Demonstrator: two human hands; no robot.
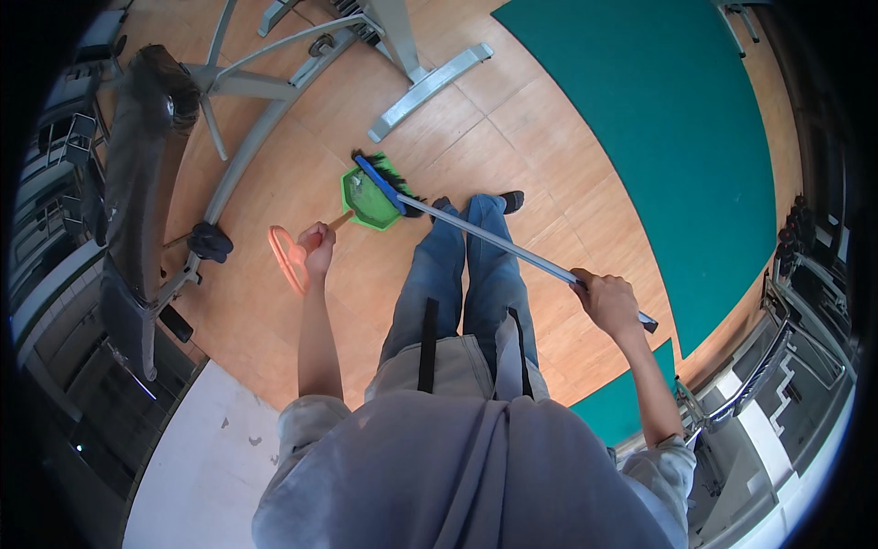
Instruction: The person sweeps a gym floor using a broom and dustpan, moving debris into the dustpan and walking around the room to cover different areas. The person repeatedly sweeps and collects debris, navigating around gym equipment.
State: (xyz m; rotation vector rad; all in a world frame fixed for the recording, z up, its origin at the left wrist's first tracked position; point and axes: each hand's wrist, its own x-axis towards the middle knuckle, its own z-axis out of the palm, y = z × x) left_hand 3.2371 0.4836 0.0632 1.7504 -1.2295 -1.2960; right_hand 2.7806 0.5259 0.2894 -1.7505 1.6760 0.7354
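My left hand (319, 250) grips the orange handle (288, 258) of a green dustpan (374, 206), whose pan rests on the tiled floor ahead of my feet. Some greyish debris (357, 182) shows inside the pan. In my right hand (607, 299) is the upper part of a broom's grey pole (494, 240). The pole slants down to the left, to a blue broom head (378, 182) with dark bristles. That head lies across the dustpan's far right side, bristles facing away from my left hand.
Grey steel gym equipment (429, 92) stands on the floor ahead, with a dark padded bench (140, 171) on the left. A green mat (658, 137) covers the floor at the right. Dumbbells (792, 223) and metal frames (809, 343) line the right edge. A white wall (206, 453) is at lower left.
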